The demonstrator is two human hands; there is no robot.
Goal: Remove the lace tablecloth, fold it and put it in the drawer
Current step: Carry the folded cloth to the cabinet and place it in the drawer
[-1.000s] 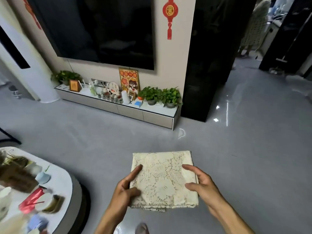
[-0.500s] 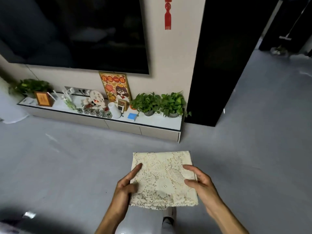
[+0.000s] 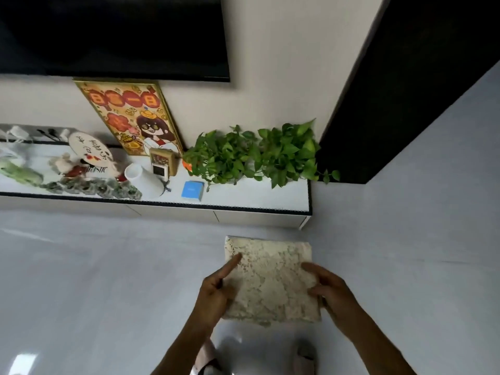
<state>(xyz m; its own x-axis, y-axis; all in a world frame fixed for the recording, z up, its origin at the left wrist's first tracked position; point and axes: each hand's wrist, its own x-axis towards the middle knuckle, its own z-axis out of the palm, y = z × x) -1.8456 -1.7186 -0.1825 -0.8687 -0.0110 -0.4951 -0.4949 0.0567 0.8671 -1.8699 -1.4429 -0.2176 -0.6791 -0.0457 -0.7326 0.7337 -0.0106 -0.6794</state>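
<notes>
Potted plants [image 3: 259,155] on low white cabinet [image 3: 243,201], beside blue box [image 3: 192,190], framed cartoon picture [image 3: 132,117]; dark screen [image 3: 113,36] above.

Folded lace tablecloth [image 3: 270,280] gripped by left hand [image 3: 216,293] and right hand [image 3: 332,293], near low cabinet [image 3: 257,216] bearing potted plants [image 3: 257,155]

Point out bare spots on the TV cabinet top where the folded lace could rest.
Bare strip on the TV cabinet top: in front of the two potted plants, from the blue box to the right end. Left of the box is crowded: white cup, small frame, trinkets. Both hands hold the folded lace tablecloth.
</notes>
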